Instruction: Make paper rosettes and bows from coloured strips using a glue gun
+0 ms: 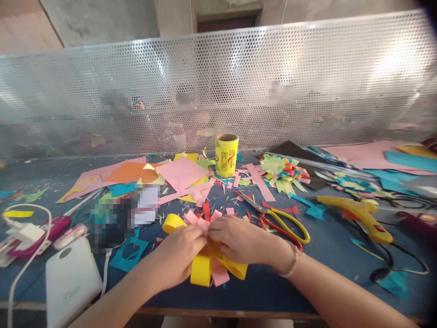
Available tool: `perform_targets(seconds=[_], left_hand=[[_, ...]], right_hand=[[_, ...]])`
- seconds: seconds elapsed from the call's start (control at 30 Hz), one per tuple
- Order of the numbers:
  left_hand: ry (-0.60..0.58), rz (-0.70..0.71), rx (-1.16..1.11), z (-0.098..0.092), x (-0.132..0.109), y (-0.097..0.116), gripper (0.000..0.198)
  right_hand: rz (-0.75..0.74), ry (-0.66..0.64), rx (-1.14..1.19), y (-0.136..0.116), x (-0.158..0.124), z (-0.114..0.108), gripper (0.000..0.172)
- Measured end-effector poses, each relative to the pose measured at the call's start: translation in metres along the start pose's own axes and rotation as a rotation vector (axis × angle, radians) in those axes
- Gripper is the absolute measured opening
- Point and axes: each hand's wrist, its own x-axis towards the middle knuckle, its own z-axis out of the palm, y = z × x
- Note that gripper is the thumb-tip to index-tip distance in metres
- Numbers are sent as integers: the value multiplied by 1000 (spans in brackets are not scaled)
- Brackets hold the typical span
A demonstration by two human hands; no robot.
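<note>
Close to the table's near edge, a paper rosette of yellow loops and pink strips lies under both my hands. My left hand has its fingers closed on the rosette's left and middle part. From the other side my right hand grips the rosette with curled fingers, its fingertips meeting the left ones over the centre. The hands cover the middle of the rosette, so what lies between the fingertips is hidden. Scissors with yellow and red handles lie partly open just beyond my right wrist.
A yellow printed tube stands behind the hands among paper scraps. Finished rosettes lie to its right. On the right is a yellow glue gun with its cable. A white power bank and cords are left. A perforated metal screen borders the back.
</note>
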Motion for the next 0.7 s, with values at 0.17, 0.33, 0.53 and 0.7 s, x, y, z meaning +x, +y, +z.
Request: perform_targets(seconds=[0.17, 0.33, 0.53, 0.7], left_hand=[[-3, -43, -66, 1, -1, -3, 30], [6, -32, -83, 0, -3, -1, 33], [197, -64, 71, -2, -39, -10, 63], [250, -110, 247, 11, -59, -38, 81]], right_hand=[[-3, -25, 12, -2, -1, -1, 19], [7, -30, 42, -3, -3, -4, 22], [46, -98, 244, 4, -19, -24, 50], [155, -210, 276, 14, -34, -25, 93]])
